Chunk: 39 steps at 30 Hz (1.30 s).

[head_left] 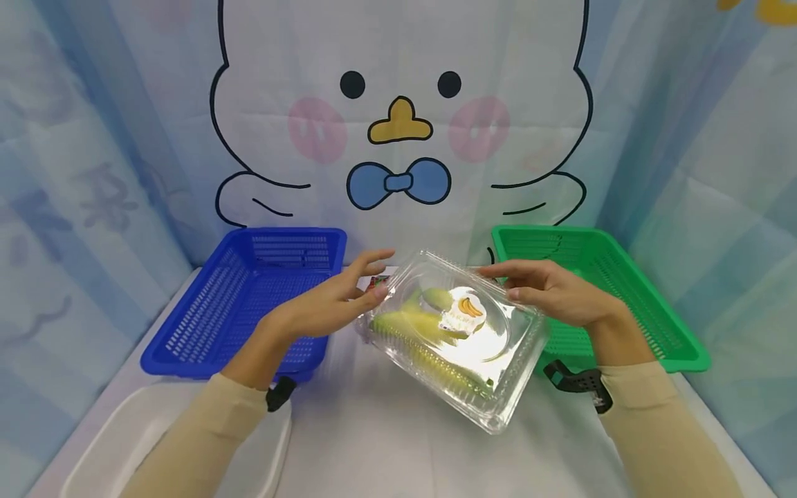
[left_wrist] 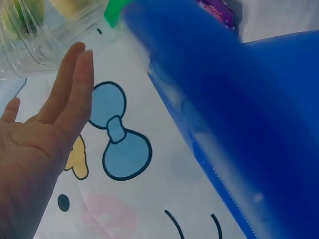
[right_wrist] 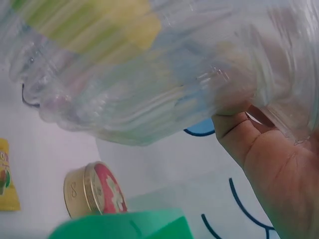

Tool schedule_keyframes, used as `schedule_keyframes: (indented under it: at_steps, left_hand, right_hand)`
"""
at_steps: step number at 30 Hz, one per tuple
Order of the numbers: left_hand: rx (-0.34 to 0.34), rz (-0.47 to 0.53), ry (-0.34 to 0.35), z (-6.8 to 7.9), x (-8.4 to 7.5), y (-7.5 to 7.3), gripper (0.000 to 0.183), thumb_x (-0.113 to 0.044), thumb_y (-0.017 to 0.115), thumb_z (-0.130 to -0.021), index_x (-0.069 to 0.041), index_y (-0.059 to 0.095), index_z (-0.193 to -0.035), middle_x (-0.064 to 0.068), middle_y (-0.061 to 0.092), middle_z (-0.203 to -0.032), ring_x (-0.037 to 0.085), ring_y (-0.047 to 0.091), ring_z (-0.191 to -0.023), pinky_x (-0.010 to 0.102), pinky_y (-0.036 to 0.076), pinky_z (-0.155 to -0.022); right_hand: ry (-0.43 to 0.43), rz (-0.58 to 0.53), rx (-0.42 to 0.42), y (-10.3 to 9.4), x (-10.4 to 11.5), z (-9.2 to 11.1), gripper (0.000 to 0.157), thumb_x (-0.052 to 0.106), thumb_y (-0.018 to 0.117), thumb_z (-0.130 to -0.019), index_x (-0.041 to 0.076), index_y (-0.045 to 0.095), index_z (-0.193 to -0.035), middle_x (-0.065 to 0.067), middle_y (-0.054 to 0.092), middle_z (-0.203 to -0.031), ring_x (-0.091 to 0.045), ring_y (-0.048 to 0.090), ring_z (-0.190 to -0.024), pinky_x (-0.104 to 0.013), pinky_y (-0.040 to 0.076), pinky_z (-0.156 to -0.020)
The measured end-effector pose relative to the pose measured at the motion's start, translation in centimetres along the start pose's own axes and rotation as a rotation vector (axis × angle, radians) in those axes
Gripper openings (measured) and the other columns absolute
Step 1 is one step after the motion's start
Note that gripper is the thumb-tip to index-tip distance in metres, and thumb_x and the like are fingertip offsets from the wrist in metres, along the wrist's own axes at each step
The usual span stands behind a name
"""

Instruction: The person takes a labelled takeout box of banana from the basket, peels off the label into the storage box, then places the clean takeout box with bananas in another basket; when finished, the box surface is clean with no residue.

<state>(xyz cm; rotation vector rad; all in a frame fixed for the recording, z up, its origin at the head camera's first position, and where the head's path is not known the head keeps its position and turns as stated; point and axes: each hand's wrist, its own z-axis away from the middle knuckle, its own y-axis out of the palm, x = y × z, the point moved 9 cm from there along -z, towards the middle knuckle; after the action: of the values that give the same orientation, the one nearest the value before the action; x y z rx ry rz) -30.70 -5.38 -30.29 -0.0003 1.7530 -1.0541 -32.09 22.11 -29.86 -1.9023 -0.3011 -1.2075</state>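
A clear plastic clamshell box (head_left: pixel 513 387) is held tilted above the white table, in the middle of the head view. Yellow-green produce (head_left: pixel 411 325) shows through its lid, and a sticker (head_left: pixel 463 315) on the lid pictures bananas. My right hand (head_left: pixel 560 294) pinches the box's upper right edge between thumb and fingers; the right wrist view shows the thumb side against the plastic (right_wrist: pixel 149 99). At the box's left corner is my left hand (head_left: pixel 330 297), fingers extended. In the left wrist view its fingers (left_wrist: pixel 79 94) look straight, and whether they touch the box I cannot tell.
A blue basket (head_left: pixel 187 371) stands at left and a green basket (head_left: pixel 691 363) at right. A white tray (head_left: pixel 283 436) lies front left. Behind the box is a small red packet (head_left: pixel 376 281). The right wrist view shows a round tin (right_wrist: pixel 82 191) and a yellow packet (right_wrist: pixel 7 181).
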Motion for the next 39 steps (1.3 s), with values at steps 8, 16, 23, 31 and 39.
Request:
schedule_keyframes:
  at_steps: [8, 16, 23, 31, 39]
  left_hand:
    - [0.058, -0.014, 0.023, 0.4, 0.4, 0.7, 0.059, -0.051, 0.047, -0.107, -0.04, 0.025, -0.161, 0.003, 0.027, -0.167, 0.042, 0.055, -0.134, 0.06, 0.053, -0.099]
    - [0.075, -0.014, 0.008, 1.5, 0.7, 0.9, 0.056, -0.04, 0.052, -0.108, -0.039, 0.032, -0.16, -0.001, 0.024, -0.169, 0.041, 0.057, -0.132, 0.058, 0.053, -0.101]
    - [0.058, -0.037, 0.014, 2.8, 0.7, 0.8, 0.054, -0.037, 0.053, -0.108, -0.035, 0.036, -0.159, -0.001, 0.029, -0.168, 0.039, 0.061, -0.128, 0.056, 0.055, -0.098]
    - [-0.05, -0.033, 0.015, 4.4, 0.8, -0.3, 0.046, -0.028, 0.056, -0.107, -0.034, 0.05, -0.152, 0.005, 0.039, -0.162, 0.037, 0.065, -0.121, 0.049, 0.058, -0.091]
    - [-0.104, -0.042, -0.071, 5.8, 1.1, -0.9, 0.042, -0.031, 0.053, -0.108, -0.036, 0.054, -0.15, 0.01, 0.027, -0.168, 0.033, 0.065, -0.12, 0.046, 0.057, -0.091]
  right_hand:
    - [-0.06, -0.044, 0.049, 1.5, 0.1, -1.0, 0.047, -0.002, 0.051, -0.104, 0.003, 0.049, -0.151, -0.008, 0.048, -0.157, -0.028, 0.054, -0.126, -0.031, 0.054, -0.099]
    - [-0.081, -0.083, 0.098, 3.0, 0.7, -1.7, 0.047, -0.002, 0.05, -0.104, 0.003, 0.049, -0.151, -0.015, 0.042, -0.159, -0.024, 0.045, -0.142, -0.032, 0.051, -0.106]
    - [-0.071, -0.088, 0.102, 4.1, 0.8, -2.1, 0.046, -0.002, 0.05, -0.105, 0.003, 0.049, -0.151, -0.013, 0.047, -0.156, -0.03, 0.049, -0.137, -0.033, 0.051, -0.105]
    - [0.001, -0.097, -0.042, 4.6, 0.1, -2.2, 0.044, 0.005, 0.051, -0.106, 0.006, 0.05, -0.15, -0.011, 0.044, -0.156, -0.027, 0.049, -0.135, -0.032, 0.052, -0.104]
    - [-0.006, -0.094, -0.121, 5.3, 0.4, -1.5, 0.045, 0.011, 0.048, -0.108, 0.011, 0.046, -0.153, -0.006, 0.036, -0.162, -0.029, 0.039, -0.145, -0.03, 0.049, -0.108]
